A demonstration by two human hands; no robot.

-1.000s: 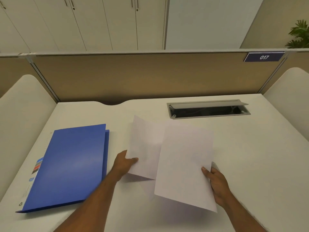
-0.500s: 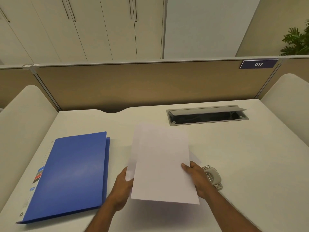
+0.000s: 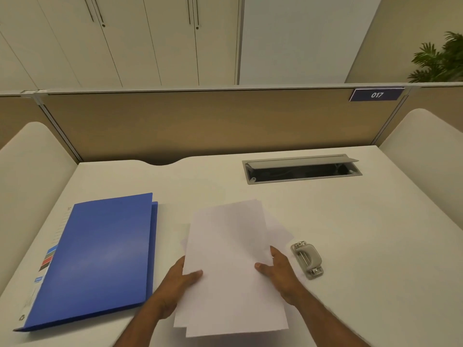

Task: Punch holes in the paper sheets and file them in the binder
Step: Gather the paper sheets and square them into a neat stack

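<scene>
A loose stack of white paper sheets (image 3: 230, 259) is held above the white desk (image 3: 375, 246) near its front middle. My left hand (image 3: 180, 279) grips the stack's left edge, thumb on top. On the right edge my right hand (image 3: 278, 269) grips it the same way. The sheets overlap unevenly, with corners sticking out at the right and the bottom left. A closed blue binder (image 3: 100, 256) lies flat to the left of the sheets. Just right of my right hand sits a small grey hole punch (image 3: 307, 259).
An open grey cable tray (image 3: 300, 169) is set into the desk at the back right. A tan partition (image 3: 200, 121) with a 017 plate walls the far edge. Curved white side screens stand at both sides.
The two sheets that were held apart have been brought together into one stack. My hands moved closer together, and the hole punch came into sight beside my right hand.
</scene>
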